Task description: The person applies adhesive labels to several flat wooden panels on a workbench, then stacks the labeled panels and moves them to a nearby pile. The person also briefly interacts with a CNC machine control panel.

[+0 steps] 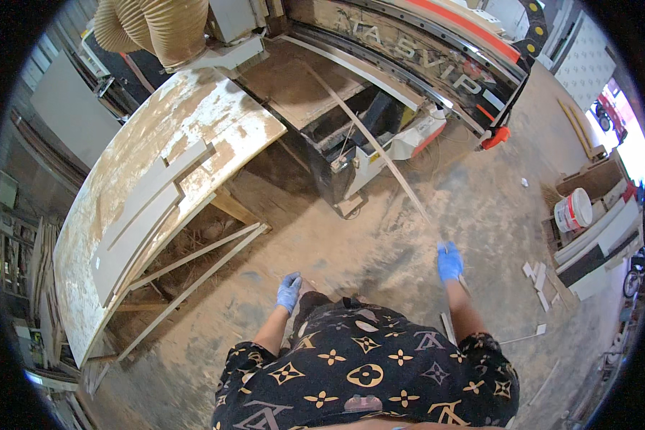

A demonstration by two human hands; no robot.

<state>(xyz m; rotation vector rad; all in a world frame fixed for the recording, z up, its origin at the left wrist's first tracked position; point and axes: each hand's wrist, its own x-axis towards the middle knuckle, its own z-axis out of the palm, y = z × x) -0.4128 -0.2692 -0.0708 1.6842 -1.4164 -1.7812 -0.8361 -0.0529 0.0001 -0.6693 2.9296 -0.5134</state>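
Note:
My right hand [449, 262], in a blue glove, is closed around the near end of a long thin wooden strip [385, 155]. The strip slants away to the far left, across the front of a machine bed [287, 79]. A short bit of wood shows beside my right wrist. My left hand [289, 292], also in a blue glove, hangs in front of my body with its fingers curled, and I see nothing in it. Left of it, on a worn, paint-stained board table [215, 107], lie several flat grey panel pieces [140, 215] with notched edges.
A large machine gantry [416, 54] with a red stripe spans the far side. A ribbed dust hose [154, 29] hangs at far left. Wooden braces [193, 254] support the table. At right are a white bucket [573, 210] and scattered offcuts [541, 287] on the dusty floor.

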